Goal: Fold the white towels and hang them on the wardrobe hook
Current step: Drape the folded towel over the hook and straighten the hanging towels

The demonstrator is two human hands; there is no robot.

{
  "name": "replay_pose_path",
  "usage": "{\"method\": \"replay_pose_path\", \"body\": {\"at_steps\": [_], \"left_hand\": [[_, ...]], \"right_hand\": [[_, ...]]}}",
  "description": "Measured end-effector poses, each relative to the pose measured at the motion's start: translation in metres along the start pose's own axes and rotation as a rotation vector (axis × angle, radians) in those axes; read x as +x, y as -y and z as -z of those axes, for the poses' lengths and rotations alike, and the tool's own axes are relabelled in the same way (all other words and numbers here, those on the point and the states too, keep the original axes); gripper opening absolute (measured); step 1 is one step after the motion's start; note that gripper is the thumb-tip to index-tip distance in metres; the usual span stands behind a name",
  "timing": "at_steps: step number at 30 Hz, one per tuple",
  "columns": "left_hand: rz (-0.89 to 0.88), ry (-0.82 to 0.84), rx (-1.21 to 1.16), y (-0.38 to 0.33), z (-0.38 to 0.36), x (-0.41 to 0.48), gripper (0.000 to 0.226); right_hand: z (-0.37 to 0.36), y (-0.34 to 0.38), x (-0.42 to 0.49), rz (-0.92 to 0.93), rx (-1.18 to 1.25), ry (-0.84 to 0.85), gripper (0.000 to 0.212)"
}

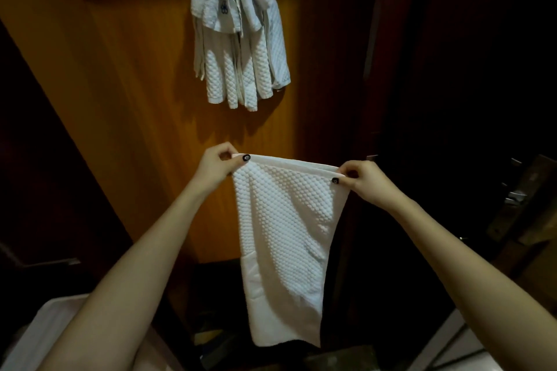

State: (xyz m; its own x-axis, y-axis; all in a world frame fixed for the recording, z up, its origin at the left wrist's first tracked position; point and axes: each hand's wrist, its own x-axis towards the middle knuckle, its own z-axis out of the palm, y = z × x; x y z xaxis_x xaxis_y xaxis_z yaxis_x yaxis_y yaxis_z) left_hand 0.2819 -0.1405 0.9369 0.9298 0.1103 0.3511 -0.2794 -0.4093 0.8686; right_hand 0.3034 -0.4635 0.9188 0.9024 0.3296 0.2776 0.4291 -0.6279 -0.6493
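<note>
Left hand (215, 166) and right hand (366, 179) each pinch a top corner, letting the towel (283, 238) hang flat for folding, the hung towels (238, 30) above.

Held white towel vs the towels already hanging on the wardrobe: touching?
Apart. Head view shows bare wardrobe door between the hanging towels' lower ends and the held towel's top edge.

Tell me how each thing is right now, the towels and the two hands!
held towel: doubled over, hanging down, top edge stretched between both hands.
left hand: pinches the towel's top left corner.
right hand: pinches its top right corner.
hung towels: folded, hanging bunched against the wardrobe, above the hands.
</note>
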Motion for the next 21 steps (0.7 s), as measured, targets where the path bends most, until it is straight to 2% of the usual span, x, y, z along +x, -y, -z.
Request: {"method": "replay_pose_path", "body": {"at_steps": [4,9,16,21], "left_hand": [[0.054,0.045,-0.047,-0.011,0.011,0.004,0.019],[0.065,0.026,-0.103,-0.021,0.03,0.006,0.023],[0.051,0.082,0.079,-0.014,0.041,-0.003,0.028],[0.059,0.038,0.106,-0.011,0.034,-0.006,0.029]], "right_hand": [[0.009,0.004,-0.003,0.009,0.049,-0.121,0.017],[0.013,0.016,-0.002,0.072,0.062,-0.186,0.016],[0.019,0.029,0.006,0.088,0.032,-0.145,0.014],[0.029,0.036,0.006,0.112,-0.002,-0.111,0.016]]}}
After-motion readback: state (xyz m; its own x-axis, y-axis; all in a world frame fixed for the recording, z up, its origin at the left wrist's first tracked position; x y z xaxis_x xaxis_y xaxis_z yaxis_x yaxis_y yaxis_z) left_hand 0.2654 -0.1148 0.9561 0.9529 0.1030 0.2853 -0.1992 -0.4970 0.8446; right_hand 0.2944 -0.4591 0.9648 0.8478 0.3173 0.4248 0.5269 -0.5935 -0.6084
